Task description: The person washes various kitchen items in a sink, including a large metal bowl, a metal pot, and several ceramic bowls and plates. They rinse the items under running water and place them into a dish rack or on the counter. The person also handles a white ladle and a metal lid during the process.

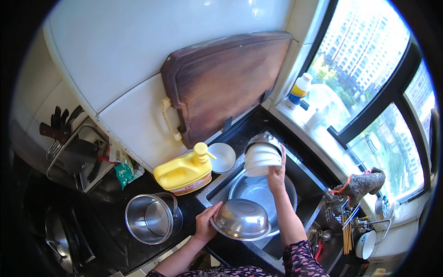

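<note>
My left hand (206, 223) grips the rim of a stainless steel bowl (244, 216), turned bottom up over the near part of the sink. A nested stack of white bowls (262, 159), with a dark metal-looking piece (264, 137) at its far end, is held on its side in my right hand (278, 176). Below both hands a large metal basin (247, 189) rests in the sink (304, 204). The steel bowl hides part of the basin. What lies inside the bowl cannot be seen.
Left of the sink stand a yellow pump jug (187, 171), a white bowl (223, 157) and a steel pail (148, 220). A large cutting board (228, 86) leans on the wall. Chopsticks (347, 239) and a faucet-side cloth (361, 185) are at right; a knife rack (83, 152) is far left.
</note>
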The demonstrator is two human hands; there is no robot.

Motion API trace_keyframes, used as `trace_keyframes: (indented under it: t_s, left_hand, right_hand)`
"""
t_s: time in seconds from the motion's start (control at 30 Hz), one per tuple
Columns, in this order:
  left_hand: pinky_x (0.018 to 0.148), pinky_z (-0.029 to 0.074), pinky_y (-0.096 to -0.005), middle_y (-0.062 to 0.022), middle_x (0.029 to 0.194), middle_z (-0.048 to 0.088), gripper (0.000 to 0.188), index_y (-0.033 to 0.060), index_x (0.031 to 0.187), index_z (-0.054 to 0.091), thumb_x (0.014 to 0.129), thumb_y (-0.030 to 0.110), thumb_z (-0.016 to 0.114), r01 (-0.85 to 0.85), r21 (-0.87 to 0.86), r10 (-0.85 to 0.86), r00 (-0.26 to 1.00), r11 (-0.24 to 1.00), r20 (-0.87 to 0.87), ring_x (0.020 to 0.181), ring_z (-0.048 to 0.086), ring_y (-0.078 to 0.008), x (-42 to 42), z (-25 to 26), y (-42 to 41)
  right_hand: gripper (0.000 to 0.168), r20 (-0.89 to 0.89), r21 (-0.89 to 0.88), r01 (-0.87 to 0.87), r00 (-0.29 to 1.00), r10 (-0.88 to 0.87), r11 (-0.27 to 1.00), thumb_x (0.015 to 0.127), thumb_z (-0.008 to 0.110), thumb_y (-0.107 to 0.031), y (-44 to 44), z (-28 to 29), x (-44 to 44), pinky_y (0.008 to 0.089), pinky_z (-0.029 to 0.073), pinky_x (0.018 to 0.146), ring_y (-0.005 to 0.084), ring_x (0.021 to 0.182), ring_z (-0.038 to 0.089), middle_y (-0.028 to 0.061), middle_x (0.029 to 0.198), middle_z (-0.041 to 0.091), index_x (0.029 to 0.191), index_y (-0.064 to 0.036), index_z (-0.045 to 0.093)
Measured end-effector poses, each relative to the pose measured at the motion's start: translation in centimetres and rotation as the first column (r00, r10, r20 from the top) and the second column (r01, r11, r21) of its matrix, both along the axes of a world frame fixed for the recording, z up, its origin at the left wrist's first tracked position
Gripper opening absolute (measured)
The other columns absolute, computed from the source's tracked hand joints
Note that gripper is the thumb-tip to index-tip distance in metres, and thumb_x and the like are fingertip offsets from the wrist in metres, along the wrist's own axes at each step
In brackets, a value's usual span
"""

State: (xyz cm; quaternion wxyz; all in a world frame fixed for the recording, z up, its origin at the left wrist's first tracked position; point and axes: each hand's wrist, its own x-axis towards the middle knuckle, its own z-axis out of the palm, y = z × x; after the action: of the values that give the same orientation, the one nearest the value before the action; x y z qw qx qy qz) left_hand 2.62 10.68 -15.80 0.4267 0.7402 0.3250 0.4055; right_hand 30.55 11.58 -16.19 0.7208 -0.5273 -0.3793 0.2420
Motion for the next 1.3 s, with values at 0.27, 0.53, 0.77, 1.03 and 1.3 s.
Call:
trace_keyframes:
  t_s: [0.27, 0.53, 0.77, 1.03, 1.3]
  left_hand:
    - [0.077, 0.05, -0.0298, -0.0162, 0.096, 0.067, 0.031, 0.0006, 0.11, 0.063, 0.079, -0.004, 0.059, 0.063, 0.083, -0.06, 0.997, 0.995, -0.046, 0.088, 0.066, -0.0224, 1.6, 1.5, -0.7]
    - [0.078, 0.049, -0.0294, -0.0158, 0.095, 0.067, 0.034, -0.0003, 0.111, 0.062, 0.076, 0.0, 0.062, 0.084, 0.15, -0.072, 0.994, 0.985, -0.087, 0.086, 0.066, -0.021, 1.6, 3.7, -1.8]
    - [0.08, 0.049, -0.03, -0.0155, 0.097, 0.067, 0.03, 0.0, 0.11, 0.062, 0.08, 0.002, 0.06, 0.097, 0.151, -0.084, 0.993, 0.984, -0.086, 0.089, 0.066, -0.0216, 1.4, 4.2, -2.5]
    - [0.08, 0.049, -0.03, -0.0138, 0.098, 0.068, 0.029, 0.0004, 0.109, 0.063, 0.08, 0.004, 0.061, 0.146, 0.098, -0.138, 0.987, 0.984, -0.084, 0.09, 0.065, -0.0199, 1.1, 4.2, -3.9]
    - [0.078, 0.049, -0.0292, -0.0102, 0.09, 0.068, 0.024, -0.0011, 0.105, 0.063, 0.082, 0.006, 0.059, 0.178, -0.055, -0.184, 0.974, 0.983, -0.133, 0.084, 0.065, -0.0176, -0.9, 2.6, -5.2]
  right_hand:
    - [0.062, 0.205, 0.331, 0.062, 0.969, -0.136, 0.942, 0.088, 0.058, -0.009, -5.7, 1.0, -0.8, 0.0318, 0.029, 0.107, 0.0194, 0.125, 0.039, 0.0062, 0.134, 0.042, 0.142, -0.018, 0.028]
    - [0.061, 0.044, 0.411, 0.069, 0.994, -0.096, 0.909, 0.09, 0.054, -0.007, -8.2, 2.7, -2.3, 0.0332, 0.032, 0.107, 0.0198, 0.126, 0.038, 0.0058, 0.137, 0.039, 0.143, -0.02, 0.028]
    - [0.059, 0.154, 0.241, 0.283, 0.933, -0.325, 0.928, 0.091, 0.049, -0.005, -10.5, 2.7, -4.4, 0.0298, 0.034, 0.102, 0.0183, 0.121, 0.042, 0.0097, 0.134, 0.042, 0.144, -0.008, 0.023]
    - [0.061, -0.064, 0.142, 0.152, 0.987, -0.145, 0.978, 0.09, 0.052, -0.004, -13.7, 1.3, -4.0, 0.0299, 0.037, 0.098, 0.0165, 0.114, 0.046, 0.0059, 0.124, 0.047, 0.143, -0.009, 0.022]
    - [0.045, -0.715, 0.055, -0.105, 0.69, 0.112, 0.993, 0.092, 0.056, -0.024, -19.8, -1.4, -4.2, 0.0456, 0.047, 0.089, 0.0248, 0.113, 0.051, 0.0055, 0.121, 0.05, 0.132, -0.013, 0.039]
